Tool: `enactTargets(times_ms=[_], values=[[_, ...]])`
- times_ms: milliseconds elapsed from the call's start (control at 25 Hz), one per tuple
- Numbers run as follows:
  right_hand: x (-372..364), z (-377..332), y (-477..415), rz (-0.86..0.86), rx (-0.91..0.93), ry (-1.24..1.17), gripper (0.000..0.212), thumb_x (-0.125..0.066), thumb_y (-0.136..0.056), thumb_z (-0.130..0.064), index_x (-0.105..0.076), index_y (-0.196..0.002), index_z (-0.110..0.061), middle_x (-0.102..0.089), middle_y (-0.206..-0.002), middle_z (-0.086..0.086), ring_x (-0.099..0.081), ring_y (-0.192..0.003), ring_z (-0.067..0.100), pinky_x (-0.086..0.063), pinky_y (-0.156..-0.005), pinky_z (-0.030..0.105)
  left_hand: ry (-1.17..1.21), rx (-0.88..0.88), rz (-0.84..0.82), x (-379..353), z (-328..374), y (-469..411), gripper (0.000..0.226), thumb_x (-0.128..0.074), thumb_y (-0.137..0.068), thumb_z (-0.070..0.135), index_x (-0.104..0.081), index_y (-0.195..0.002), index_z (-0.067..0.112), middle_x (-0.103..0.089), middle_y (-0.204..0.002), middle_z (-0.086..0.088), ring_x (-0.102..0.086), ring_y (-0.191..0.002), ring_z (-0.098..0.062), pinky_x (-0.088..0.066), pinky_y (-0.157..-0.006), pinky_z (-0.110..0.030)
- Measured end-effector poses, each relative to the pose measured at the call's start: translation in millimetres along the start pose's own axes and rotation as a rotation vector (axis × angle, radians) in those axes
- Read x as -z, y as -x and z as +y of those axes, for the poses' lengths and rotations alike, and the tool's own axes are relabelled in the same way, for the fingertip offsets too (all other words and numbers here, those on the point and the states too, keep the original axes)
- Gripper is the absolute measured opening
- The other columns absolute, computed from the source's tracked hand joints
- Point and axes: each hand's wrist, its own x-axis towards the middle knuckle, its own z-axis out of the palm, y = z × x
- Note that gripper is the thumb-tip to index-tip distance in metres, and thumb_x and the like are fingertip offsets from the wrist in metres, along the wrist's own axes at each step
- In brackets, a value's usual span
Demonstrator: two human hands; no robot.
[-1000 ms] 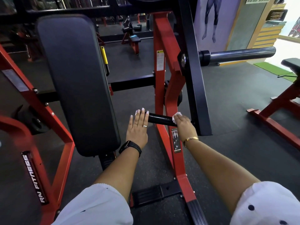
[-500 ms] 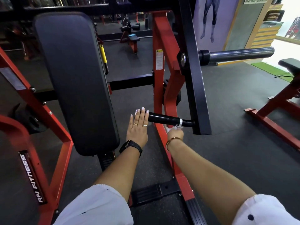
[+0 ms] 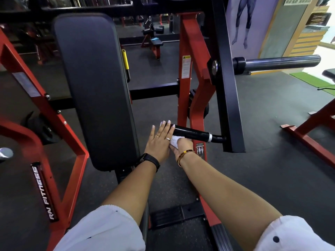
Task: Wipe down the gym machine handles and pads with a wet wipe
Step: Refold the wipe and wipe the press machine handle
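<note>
A black rubber handle [image 3: 192, 133] sticks out leftward from a black upright bar of the red machine. My right hand [image 3: 182, 146] is below the handle's free end, closed around a crumpled white wet wipe [image 3: 175, 141] pressed against the handle's underside. My left hand [image 3: 160, 140] lies flat with fingers straight and together, its fingertips over the handle's end, touching the wipe's left side. A long black back pad [image 3: 96, 87] stands tilted to the left of both hands.
Red frame members [image 3: 192, 69] rise behind the handle and at the far left [image 3: 59, 160]. A chrome weight peg [image 3: 279, 63] points right. Another red machine leg [image 3: 311, 140] lies on the dark rubber floor at right. A black foot plate [image 3: 177, 214] sits below my arms.
My right hand with the wipe slid left along the handle, from the end by the upright bar to the free end beside my left hand. The left hand stayed in place.
</note>
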Motion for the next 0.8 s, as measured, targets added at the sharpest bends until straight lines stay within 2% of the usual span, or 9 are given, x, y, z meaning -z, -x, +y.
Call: enactTargets(times_ms=[160, 240, 280, 320, 400, 440, 520, 640, 800], values=[[15.6, -8.7, 3.3, 0.015, 0.012, -0.056, 0.039, -0.033, -0.098, -0.004, -0.036, -0.137, 0.000, -0.049, -0.132, 0.019, -0.060, -0.077, 0.018, -0.052, -0.084, 0.035, 0.466, 0.067, 0.212, 7.5, 6.3, 3.6, 0.072, -0.042, -0.082, 0.001, -0.023, -0.150, 0.017, -0.030, -0.154, -0.005, -0.013, -0.146, -0.021, 0.004, -0.118, -0.036], [24.6, -17.4, 7.3, -0.005, 0.048, -0.143, 0.034, -0.034, -0.095, -0.005, -0.043, -0.128, -0.002, -0.062, -0.106, 0.019, -0.064, -0.057, 0.015, -0.054, -0.070, 0.032, 0.669, 0.146, 0.340, 13.3, 14.3, 1.1, 0.073, -0.041, -0.074, 0.002, -0.035, -0.145, 0.014, -0.047, -0.142, -0.011, -0.034, -0.137, -0.028, -0.019, -0.116, -0.038], [28.0, -21.2, 8.8, -0.016, 0.085, -0.202, 0.031, -0.037, -0.094, -0.006, -0.047, -0.122, 0.000, -0.065, -0.095, 0.021, -0.066, -0.057, 0.021, -0.055, -0.070, 0.034, 0.740, 0.190, 0.367, 17.8, 18.7, -2.9, 0.069, -0.041, -0.074, 0.005, -0.040, -0.143, 0.012, -0.050, -0.137, -0.013, -0.040, -0.131, -0.029, -0.028, -0.112, -0.039], [32.0, -25.6, 11.1, -0.054, 0.135, -0.269, 0.033, -0.042, -0.091, -0.010, -0.050, -0.119, 0.004, -0.066, -0.096, 0.024, -0.068, -0.071, 0.029, -0.054, -0.078, 0.039, 0.797, 0.241, 0.359, 23.3, 23.2, -8.6, 0.064, -0.040, -0.077, 0.010, -0.043, -0.141, 0.011, -0.052, -0.135, -0.013, -0.042, -0.128, -0.028, -0.032, -0.109, -0.039], [43.7, -31.3, 10.8, -0.107, 0.244, -0.289, 0.051, -0.059, -0.080, -0.020, -0.052, -0.122, 0.009, -0.060, -0.115, 0.030, -0.061, -0.101, 0.045, -0.048, -0.094, 0.053, 0.883, 0.301, 0.301, 32.5, 35.2, -19.1, 0.054, -0.038, -0.085, 0.024, -0.049, -0.136, 0.011, -0.054, -0.133, -0.011, -0.045, -0.125, -0.025, -0.034, -0.109, -0.037], [49.2, -34.3, 9.8, -0.137, 0.293, -0.261, 0.060, -0.066, -0.075, -0.022, -0.050, -0.124, 0.009, -0.058, -0.119, 0.032, -0.058, -0.106, 0.048, -0.047, -0.094, 0.056, 0.915, 0.296, 0.277, 36.3, 42.1, -24.3, 0.053, -0.036, -0.087, 0.032, -0.053, -0.133, 0.010, -0.057, -0.131, -0.010, -0.048, -0.123, -0.024, -0.035, -0.108, -0.035], [57.8, -48.0, 17.0, -0.156, 0.383, -0.243, 0.060, -0.067, -0.070, -0.011, -0.049, -0.123, 0.010, -0.060, -0.113, 0.031, -0.062, -0.098, 0.045, -0.053, -0.085, 0.051, 0.980, 0.273, 0.233, 41.2, 56.0, -34.3, 0.050, -0.038, -0.090, 0.041, -0.062, -0.122, 0.011, -0.063, -0.121, -0.009, -0.055, -0.114, -0.021, -0.040, -0.101, -0.030], [71.4, -67.6, 22.5, -0.190, 0.458, -0.221, 0.053, -0.055, -0.063, 0.001, -0.052, -0.116, 0.008, -0.064, -0.095, 0.023, -0.066, -0.077, 0.032, -0.057, -0.069, 0.039, 1.237, 0.344, 0.113, 53.6, 78.7, -47.7, 0.024, -0.054, -0.094, 0.024, -0.069, -0.106, 0.010, -0.069, -0.103, -0.007, -0.060, -0.092, -0.015, -0.042, -0.079, -0.020], [88.3, -83.4, 29.1, -0.071, 0.535, -0.091, 0.041, -0.053, -0.071, 0.008, -0.056, -0.111, 0.004, -0.065, -0.093, 0.021, -0.065, -0.077, 0.033, -0.055, -0.072, 0.043, 1.526, 0.321, 0.035, 67.2, 103.0, -64.2, 0.007, -0.060, -0.091, 0.012, -0.066, -0.095, 0.011, -0.067, -0.088, -0.005, -0.061, -0.080, -0.012, -0.049, -0.069, -0.015]])
